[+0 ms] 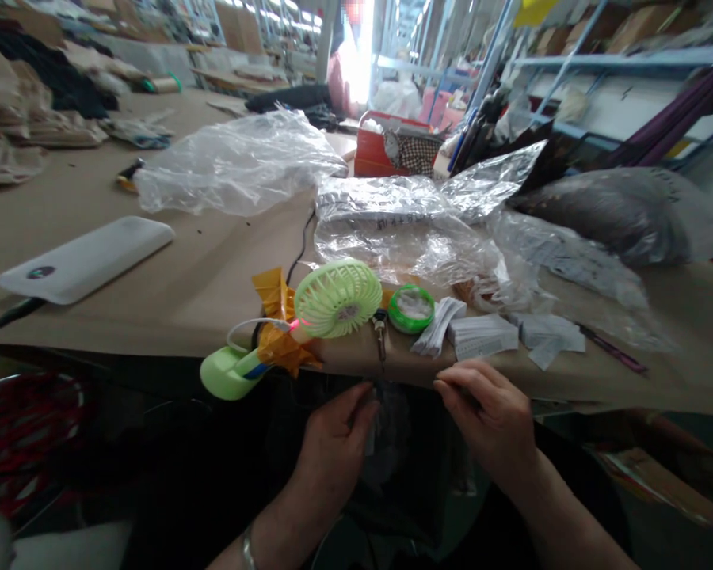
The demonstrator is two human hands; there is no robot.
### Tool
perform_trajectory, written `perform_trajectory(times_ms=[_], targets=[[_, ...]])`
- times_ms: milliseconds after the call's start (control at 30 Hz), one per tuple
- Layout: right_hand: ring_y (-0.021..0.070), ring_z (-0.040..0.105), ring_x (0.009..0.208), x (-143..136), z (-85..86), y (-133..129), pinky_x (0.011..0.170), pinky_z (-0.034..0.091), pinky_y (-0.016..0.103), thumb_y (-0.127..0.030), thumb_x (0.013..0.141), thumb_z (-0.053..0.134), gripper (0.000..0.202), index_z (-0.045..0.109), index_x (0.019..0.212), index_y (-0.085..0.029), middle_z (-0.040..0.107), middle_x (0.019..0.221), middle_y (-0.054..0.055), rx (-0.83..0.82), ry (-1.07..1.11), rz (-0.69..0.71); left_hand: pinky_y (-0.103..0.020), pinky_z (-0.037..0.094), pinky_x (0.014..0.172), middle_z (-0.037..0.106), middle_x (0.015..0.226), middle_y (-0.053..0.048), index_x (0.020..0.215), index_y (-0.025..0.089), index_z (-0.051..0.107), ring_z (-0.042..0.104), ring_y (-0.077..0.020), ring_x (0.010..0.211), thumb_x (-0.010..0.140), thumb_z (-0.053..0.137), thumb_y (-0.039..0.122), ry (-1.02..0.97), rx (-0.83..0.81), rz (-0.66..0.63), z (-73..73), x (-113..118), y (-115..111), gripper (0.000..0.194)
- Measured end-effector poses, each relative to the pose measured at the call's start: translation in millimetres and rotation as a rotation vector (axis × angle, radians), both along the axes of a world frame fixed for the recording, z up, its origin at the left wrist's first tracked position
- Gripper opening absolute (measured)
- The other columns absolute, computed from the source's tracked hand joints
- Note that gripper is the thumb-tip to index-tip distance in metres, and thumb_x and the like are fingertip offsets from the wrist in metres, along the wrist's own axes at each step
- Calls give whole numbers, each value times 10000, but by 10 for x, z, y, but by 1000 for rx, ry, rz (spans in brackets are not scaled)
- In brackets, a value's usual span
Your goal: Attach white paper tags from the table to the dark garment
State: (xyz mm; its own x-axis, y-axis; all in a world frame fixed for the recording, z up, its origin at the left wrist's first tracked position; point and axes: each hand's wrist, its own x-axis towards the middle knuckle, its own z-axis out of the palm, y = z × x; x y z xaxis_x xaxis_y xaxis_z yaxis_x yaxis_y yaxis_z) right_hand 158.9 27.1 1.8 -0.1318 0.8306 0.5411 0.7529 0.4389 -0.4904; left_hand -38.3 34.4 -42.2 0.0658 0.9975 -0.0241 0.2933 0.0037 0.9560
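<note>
What the left hand [333, 443] and right hand [490, 419] pinch below the surface [202, 285] edge is dark and too blurred to identify; whether either grip is closed on it cannot be told. Both forearms run off the bottom edge. The print on the paper slips [481, 336] is too small to read. The far shelves [600, 63] are blurred, and a distant person [348, 71] is washed out by glare.

Fan [336, 298] just above left hand [333, 447]: glossy green plastic w/ crinkled orange tape. Paper slips [481, 336] above right hand [492, 419] matt white. Bags [409, 229] beyond: clear, shiny, wrinkled; table [202, 277] matt brown paper.
</note>
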Motion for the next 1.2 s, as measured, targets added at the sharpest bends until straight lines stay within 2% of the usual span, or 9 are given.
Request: perform_trajectory(times_ms=[100,233,333,500,733,867,1033,1200], targets=[[194,560,797,132,29,114,773,408,347,-275,839,611,87,633,814,-194,623,782,35,106,-212,-146,-293,519,779,760,901,-33,905,214,727,691,-211,858,772,592,255,31,-71,1,-98,9,-21,194],[230,550,858,131,-5,240,849,351,396,-378,797,650,189,654,828,-192,632,828,53,99,-338,-247,-291,511,739,761,823,-25,828,233,733,693,-214,797,768,601,255,51,-137,-44,-141,28,-95,146],[226,538,855,73,-29,270,864,330,394,-361,806,635,170,654,790,-193,625,804,48,92,-366,-273,-289,502,720,759,811,-24,817,234,735,691,-215,773,775,596,260,79,-156,-55,-153,39,-132,147],[199,520,796,38,-29,255,837,315,372,-229,854,551,154,636,729,-195,597,734,29,92,-374,-263,-290,494,715,759,809,-30,802,229,739,687,-222,771,768,598,258,71,-177,-56,-145,63,-133,148],[186,504,742,67,-38,239,803,312,353,-305,873,570,275,568,620,-197,553,661,9,87,-341,-247,-278,479,707,746,786,-47,806,191,730,675,-217,771,788,568,248,5,-189,-114,-124,124,-150,173],[175,518,721,110,-48,201,799,319,344,-350,866,594,273,581,637,-202,569,660,1,123,-279,-218,-265,466,692,735,760,-39,769,188,721,659,-204,746,782,574,239,-48,-202,-120,-47,171,-151,156],[163,513,684,130,-23,80,785,336,345,-346,852,620,255,582,644,-205,557,637,-10,138,-224,-199,-258,450,660,697,704,-32,747,176,707,620,-182,704,787,576,244,-134,-217,-178,128,281,-122,153],[159,506,698,18,2,-133,772,354,351,-278,850,617,249,571,618,-202,540,625,-5,141,-212,-136,-262,483,645,692,814,-52,939,149,681,622,-164,706,779,615,318,-462,-442,-182,342,457,-57,242]])
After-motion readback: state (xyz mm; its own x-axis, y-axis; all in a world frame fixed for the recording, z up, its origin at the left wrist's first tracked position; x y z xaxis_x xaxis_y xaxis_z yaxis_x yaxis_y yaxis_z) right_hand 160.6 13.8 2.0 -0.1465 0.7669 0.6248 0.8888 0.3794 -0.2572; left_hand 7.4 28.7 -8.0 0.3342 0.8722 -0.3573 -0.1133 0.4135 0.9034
